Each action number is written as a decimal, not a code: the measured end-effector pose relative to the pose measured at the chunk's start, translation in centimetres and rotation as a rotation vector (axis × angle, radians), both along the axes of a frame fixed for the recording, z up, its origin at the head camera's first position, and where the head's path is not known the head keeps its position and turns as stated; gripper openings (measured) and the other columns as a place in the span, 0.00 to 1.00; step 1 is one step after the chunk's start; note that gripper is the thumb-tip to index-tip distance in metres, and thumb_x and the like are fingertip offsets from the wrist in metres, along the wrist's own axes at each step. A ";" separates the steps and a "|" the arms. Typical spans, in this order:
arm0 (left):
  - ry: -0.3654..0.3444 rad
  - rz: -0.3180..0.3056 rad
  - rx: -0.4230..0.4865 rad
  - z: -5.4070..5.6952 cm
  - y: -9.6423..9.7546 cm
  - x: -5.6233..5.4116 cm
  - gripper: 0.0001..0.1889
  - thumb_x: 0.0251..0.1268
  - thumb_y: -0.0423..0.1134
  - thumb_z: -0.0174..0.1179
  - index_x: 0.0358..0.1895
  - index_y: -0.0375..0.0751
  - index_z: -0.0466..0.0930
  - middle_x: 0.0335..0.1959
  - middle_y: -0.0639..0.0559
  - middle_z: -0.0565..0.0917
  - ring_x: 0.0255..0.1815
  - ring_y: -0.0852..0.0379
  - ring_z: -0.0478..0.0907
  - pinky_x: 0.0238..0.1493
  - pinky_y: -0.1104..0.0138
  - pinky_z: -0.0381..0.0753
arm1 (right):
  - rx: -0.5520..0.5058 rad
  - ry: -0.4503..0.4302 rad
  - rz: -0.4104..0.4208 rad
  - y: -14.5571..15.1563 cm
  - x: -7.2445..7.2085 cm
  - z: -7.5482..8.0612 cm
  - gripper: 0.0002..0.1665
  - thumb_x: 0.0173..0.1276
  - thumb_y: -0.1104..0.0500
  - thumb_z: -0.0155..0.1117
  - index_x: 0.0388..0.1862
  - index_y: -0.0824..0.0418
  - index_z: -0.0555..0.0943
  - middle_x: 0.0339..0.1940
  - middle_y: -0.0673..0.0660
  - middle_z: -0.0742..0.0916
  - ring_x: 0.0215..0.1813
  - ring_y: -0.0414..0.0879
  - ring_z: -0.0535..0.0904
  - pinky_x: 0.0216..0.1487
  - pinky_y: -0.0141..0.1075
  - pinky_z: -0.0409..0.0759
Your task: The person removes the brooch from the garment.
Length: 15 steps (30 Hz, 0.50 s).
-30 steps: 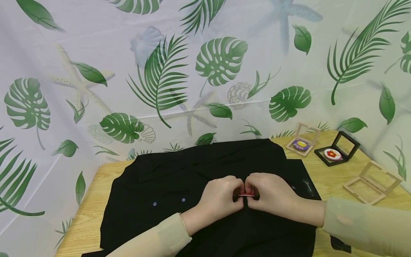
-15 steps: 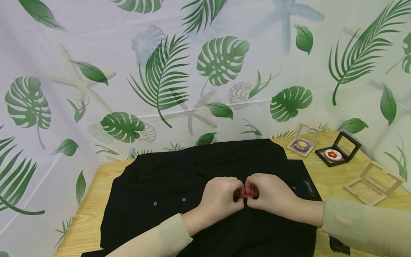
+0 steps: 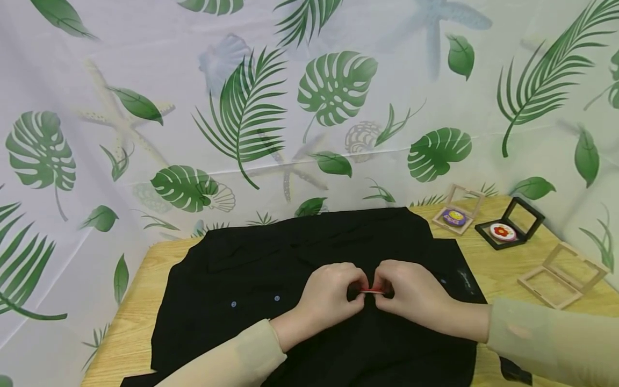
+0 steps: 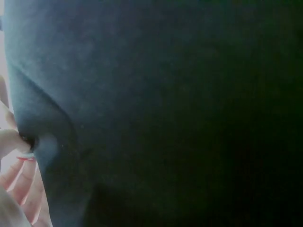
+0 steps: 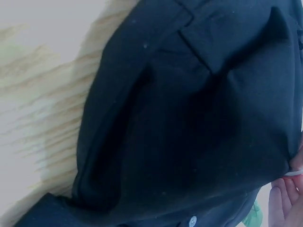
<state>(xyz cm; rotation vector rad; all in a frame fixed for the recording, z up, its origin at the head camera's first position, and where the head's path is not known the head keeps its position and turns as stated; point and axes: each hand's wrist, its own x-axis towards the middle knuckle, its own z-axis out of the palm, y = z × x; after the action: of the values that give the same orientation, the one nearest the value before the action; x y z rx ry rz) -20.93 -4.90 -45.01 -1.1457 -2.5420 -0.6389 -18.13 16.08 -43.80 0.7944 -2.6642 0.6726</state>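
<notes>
A small red badge [image 3: 372, 291] with a pale edge is held nearly edge-on over the black shirt [image 3: 251, 279]. My left hand [image 3: 329, 293] pinches its left side between thumb and curled fingers. The right hand [image 3: 411, 287] pinches the opposite side in the same way, leaving a narrow gap between the two hands. In the left wrist view, the red rim of the badge [image 4: 26, 158] shows beside dark cloth. From the right wrist, the badge [image 5: 293, 174] appears at the shirt's raised edge, shirt cloth [image 5: 236, 142] bunched up to the fingers. The badge's face is mostly hidden.
At the right of the wooden table [image 3: 503, 263] stand an opened wooden frame [image 3: 450, 228] with a purple and yellow badge, a black frame [image 3: 532, 217] with a red-flower badge, and another opened wooden frame [image 3: 546, 293]. A leaf-print cloth [image 3: 290, 107] hangs behind.
Both hands keep their pinch on the badge and have drawn slightly apart. The badge has tilted a little, its red side showing, then turning thinner to the view.
</notes>
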 end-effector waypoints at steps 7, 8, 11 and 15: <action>0.041 0.026 -0.008 0.1 0.3 0.1 0.06 0.60 0.39 0.76 0.33 0.52 0.87 0.31 0.62 0.86 0.31 0.66 0.79 0.37 0.76 0.76 | 0.014 0.021 -0.003 -0.1 0.1 0.2 0.19 0.52 0.66 0.80 0.23 0.46 0.79 0.24 0.38 0.77 0.26 0.28 0.68 0.29 0.27 0.72; 0.055 0.028 -0.016 0.1 0.3 0.1 0.06 0.60 0.40 0.76 0.33 0.53 0.87 0.30 0.62 0.86 0.30 0.66 0.79 0.37 0.76 0.76 | 0.016 0.015 -0.005 -0.2 0.1 0.2 0.18 0.52 0.66 0.79 0.23 0.46 0.79 0.24 0.38 0.77 0.26 0.28 0.68 0.29 0.27 0.72; 0.109 0.027 -0.036 0.0 0.5 0.3 0.07 0.57 0.41 0.77 0.31 0.53 0.86 0.29 0.63 0.85 0.29 0.67 0.78 0.37 0.75 0.75 | 0.018 -0.008 -0.007 -0.3 0.2 0.3 0.18 0.53 0.65 0.79 0.24 0.45 0.79 0.24 0.38 0.78 0.26 0.28 0.69 0.29 0.27 0.72; 0.161 0.014 -0.038 -0.2 0.6 0.5 0.08 0.54 0.40 0.77 0.30 0.52 0.86 0.27 0.63 0.84 0.28 0.67 0.77 0.36 0.75 0.74 | 0.010 -0.029 -0.012 -0.5 0.4 0.3 0.18 0.53 0.65 0.79 0.24 0.45 0.78 0.24 0.38 0.78 0.27 0.28 0.70 0.30 0.27 0.73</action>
<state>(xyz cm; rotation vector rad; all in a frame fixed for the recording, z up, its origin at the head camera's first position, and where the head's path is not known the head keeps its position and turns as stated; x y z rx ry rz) -20.43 -4.27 -45.17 -1.1416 -2.4342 -0.4760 -17.78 15.62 -43.49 0.7770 -2.6979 0.6733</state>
